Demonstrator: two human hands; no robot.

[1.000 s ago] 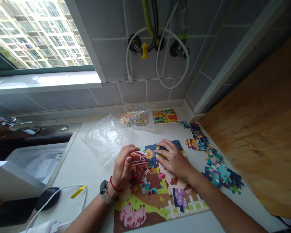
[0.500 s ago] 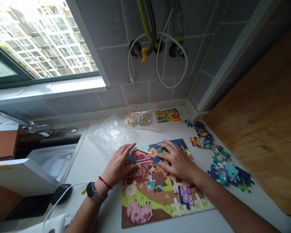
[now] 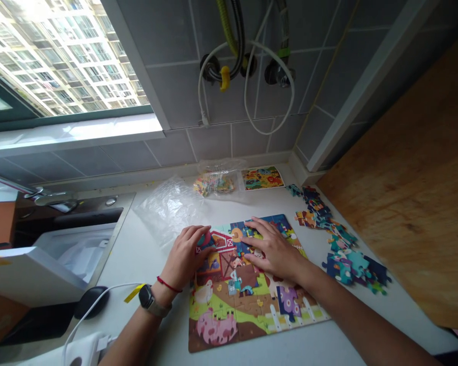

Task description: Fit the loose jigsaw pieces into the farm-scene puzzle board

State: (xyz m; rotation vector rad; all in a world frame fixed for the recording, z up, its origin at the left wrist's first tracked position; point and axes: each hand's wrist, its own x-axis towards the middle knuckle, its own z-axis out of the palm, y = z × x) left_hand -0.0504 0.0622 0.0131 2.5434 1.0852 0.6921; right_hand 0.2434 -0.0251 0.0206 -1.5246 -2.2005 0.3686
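A farm-scene jigsaw puzzle point(image 3: 252, 307) lies flat on the white counter under both hands. My left hand point(image 3: 186, 255) rests at its upper left edge beside the red barn, thumb apart from the fingers. Spread over the upper right part is my right hand point(image 3: 277, 249), its fingertips touching the puzzle near the barn roof. Neither hand visibly grips a piece. A purple flowered piece point(image 3: 289, 301) lies loose on top of the lower right, by the white fence. Another loose brown piece point(image 3: 247, 276) lies near the middle. My palms hide some of the picture.
Loose puzzle pieces point(image 3: 354, 264) trail along the counter's right side. Behind the puzzle are a crumpled clear bag point(image 3: 168, 208), a bag of pieces point(image 3: 219, 184) and a picture card point(image 3: 263, 178). A black mouse point(image 3: 91, 302) and a sink tap point(image 3: 57, 200) are at left.
My left thumb has shifted up over the barn's side, uncovering a barn window. My right hand stays nearly in place on the puzzle. The whole view has shifted slightly.
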